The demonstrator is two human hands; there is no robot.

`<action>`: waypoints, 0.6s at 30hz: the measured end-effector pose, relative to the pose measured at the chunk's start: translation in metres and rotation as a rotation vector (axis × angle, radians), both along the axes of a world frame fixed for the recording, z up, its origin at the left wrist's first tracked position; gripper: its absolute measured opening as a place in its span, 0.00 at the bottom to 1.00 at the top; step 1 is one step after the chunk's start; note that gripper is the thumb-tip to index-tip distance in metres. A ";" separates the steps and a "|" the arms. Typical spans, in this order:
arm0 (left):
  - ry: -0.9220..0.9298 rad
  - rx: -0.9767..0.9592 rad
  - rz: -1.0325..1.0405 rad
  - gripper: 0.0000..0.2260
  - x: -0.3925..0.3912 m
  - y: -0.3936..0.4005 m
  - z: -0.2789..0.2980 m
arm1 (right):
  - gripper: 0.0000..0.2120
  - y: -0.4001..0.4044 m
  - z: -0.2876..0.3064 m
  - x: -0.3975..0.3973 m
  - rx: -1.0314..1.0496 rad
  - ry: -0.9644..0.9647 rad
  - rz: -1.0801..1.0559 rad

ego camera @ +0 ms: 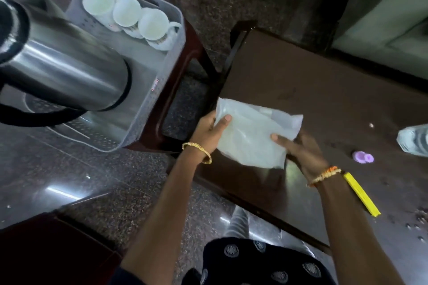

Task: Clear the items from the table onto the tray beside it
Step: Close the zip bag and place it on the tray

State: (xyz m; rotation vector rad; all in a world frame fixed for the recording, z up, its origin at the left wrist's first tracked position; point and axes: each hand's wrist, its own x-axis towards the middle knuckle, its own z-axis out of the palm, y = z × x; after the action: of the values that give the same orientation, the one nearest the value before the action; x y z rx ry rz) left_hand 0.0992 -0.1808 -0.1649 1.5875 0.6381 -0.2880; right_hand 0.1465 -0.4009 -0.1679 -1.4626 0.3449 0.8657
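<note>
A white plastic packet [252, 136] hangs just above the left corner of the dark brown table [324, 90]. My left hand [209, 128] grips its left edge, thumb on top. My right hand [301, 150] holds its right side, thumb pressed on the front. To the left, a grey plastic tray [159, 90] sits on a dark red stool [183, 71]. Inside the tray stand three white cups [126, 14] and a steel flask [58, 62].
On the table lie a yellow stick-like packet [361, 194], a small purple cap [363, 157], a clear water bottle [414, 139] at the right edge, and scattered crumbs [416, 222]. A gap of speckled floor [185, 102] separates table and stool. My patterned clothing is below.
</note>
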 end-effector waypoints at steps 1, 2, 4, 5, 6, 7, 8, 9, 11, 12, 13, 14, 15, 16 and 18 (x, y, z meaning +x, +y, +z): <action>-0.009 0.059 0.017 0.06 0.001 0.005 0.003 | 0.33 0.007 -0.002 -0.002 0.040 0.011 0.045; -0.015 0.116 0.035 0.07 0.002 0.009 0.005 | 0.32 0.015 -0.002 -0.005 0.063 0.008 0.062; -0.038 0.186 0.060 0.09 0.007 0.018 0.010 | 0.29 0.032 0.002 -0.003 0.065 -0.018 0.026; -0.046 0.203 0.068 0.09 0.011 0.024 0.013 | 0.27 0.040 0.005 0.002 0.066 -0.016 -0.002; -0.060 0.209 0.085 0.08 0.015 0.032 0.018 | 0.26 0.050 0.011 0.008 0.075 -0.005 -0.015; -0.082 0.207 0.108 0.07 0.019 0.040 0.023 | 0.26 0.061 0.018 0.016 0.085 0.001 -0.012; -0.113 0.206 0.136 0.06 0.025 0.049 0.031 | 0.26 0.073 0.026 0.024 0.092 -0.007 0.004; -0.147 0.213 0.175 0.07 0.032 0.059 0.039 | 0.26 0.085 0.035 0.033 0.099 -0.030 0.030; -0.184 0.227 0.273 0.07 0.045 0.077 0.058 | 0.21 0.109 0.053 0.050 0.110 -0.100 0.078; -0.187 0.229 0.338 0.06 0.052 0.086 0.068 | 0.17 0.122 0.061 0.058 0.116 -0.139 0.089; -0.192 0.218 0.425 0.05 0.059 0.096 0.078 | 0.13 0.136 0.068 0.067 0.127 -0.177 0.088; -0.196 0.179 0.537 0.05 0.065 0.106 0.087 | 0.11 0.151 0.075 0.075 0.144 -0.216 0.077; -0.202 0.099 0.668 0.06 0.070 0.115 0.096 | 0.10 0.165 0.081 0.082 0.170 -0.258 0.059; -0.217 -0.022 0.796 0.07 0.073 0.124 0.105 | 0.10 0.181 0.087 0.089 0.200 -0.300 0.040; -0.272 -0.279 0.956 0.12 0.073 0.138 0.113 | 0.10 0.212 0.094 0.101 0.235 -0.360 0.003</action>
State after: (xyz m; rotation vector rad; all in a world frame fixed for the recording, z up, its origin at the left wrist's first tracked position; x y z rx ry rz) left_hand 0.1718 -0.0426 -0.0518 0.8934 1.0096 0.5223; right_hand 0.2472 -0.1894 -0.0739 -1.3658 -0.0284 0.6062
